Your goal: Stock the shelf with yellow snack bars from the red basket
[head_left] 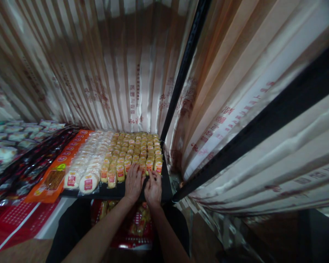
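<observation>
Small yellow packaged snacks (121, 172) with red-and-white labels stand in close rows on a black shelf (98, 193). My left hand (134, 183) lies against the front row, its fingers stretched out over the packets. Close to its right, my right hand (153, 190) touches the front packets near the shelf's right end with its fingers extended. A packet between the hands is partly covered by my fingers. Neither hand visibly lifts anything. Below the shelf edge, a red crate (134, 241) between my legs holds more yellow packets.
Left of the yellow packets stand rows of round white packaged cakes (89, 183), then orange bags (53, 179) and dark packs (22, 164). A black upright post (178, 87) rises at the shelf's right corner. Printed pleated curtains (137, 95) hang behind and to the right.
</observation>
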A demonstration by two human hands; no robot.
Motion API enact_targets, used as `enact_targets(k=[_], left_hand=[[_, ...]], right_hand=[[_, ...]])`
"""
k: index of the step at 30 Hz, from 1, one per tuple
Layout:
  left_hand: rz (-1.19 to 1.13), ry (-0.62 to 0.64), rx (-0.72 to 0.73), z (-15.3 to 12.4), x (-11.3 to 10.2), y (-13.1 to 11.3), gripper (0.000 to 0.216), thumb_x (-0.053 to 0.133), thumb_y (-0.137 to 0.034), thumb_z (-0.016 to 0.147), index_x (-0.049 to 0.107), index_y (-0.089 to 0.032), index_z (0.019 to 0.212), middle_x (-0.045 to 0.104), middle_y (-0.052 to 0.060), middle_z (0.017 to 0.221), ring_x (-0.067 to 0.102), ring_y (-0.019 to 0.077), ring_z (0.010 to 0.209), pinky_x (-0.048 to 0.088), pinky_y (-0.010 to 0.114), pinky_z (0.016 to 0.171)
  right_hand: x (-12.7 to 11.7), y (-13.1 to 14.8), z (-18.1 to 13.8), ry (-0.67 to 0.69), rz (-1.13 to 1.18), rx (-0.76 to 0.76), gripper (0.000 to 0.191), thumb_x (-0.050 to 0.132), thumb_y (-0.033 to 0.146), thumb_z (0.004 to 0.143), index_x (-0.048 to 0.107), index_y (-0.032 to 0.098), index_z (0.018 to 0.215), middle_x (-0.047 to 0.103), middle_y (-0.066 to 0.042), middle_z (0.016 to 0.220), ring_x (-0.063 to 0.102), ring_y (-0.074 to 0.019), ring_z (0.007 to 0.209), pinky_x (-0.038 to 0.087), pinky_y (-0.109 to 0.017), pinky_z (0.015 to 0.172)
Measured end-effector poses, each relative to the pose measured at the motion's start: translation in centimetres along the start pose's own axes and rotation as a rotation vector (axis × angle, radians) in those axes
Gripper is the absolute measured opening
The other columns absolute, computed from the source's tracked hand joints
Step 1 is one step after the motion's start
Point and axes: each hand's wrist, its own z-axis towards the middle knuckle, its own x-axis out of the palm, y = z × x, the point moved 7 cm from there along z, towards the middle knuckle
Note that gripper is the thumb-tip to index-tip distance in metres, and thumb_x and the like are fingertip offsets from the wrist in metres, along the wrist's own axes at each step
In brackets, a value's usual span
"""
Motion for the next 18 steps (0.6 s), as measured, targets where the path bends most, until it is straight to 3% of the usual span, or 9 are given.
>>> enact_targets(k=[11, 18], left_hand=[[-0.038, 0.037, 0.08, -0.1, -0.8, -0.7, 0.03, 0.046, -0.015, 0.085, 0.059, -0.021, 0.111, 0.061, 0.007, 0.112, 0.049, 0.0222, 0.115, 0.036, 0.046, 0.104], [0.015, -0.03, 0.109, -1.4, -1.5, -0.9, 0.027, 0.045, -0.016, 0.086, 0.061, -0.018, 0.108, 0.061, 0.009, 0.114, 0.049, 0.0233, 0.116, 0.041, 0.043, 0.101]], right_hand=[[-0.2, 0.1, 0.0, -0.019, -0.005, 0.005, 0.046, 0.035, 0.009, 0.078, 0.059, 0.021, 0.116, 0.05, -0.011, 0.115, 0.051, -0.0195, 0.101, 0.046, -0.037, 0.09], [-0.6, 0.0, 0.0, -0.055, 0.0, 0.013, 0.042, 0.036, 0.009, 0.078, 0.06, 0.018, 0.112, 0.047, -0.012, 0.121, 0.05, -0.0205, 0.105, 0.044, -0.039, 0.092]])
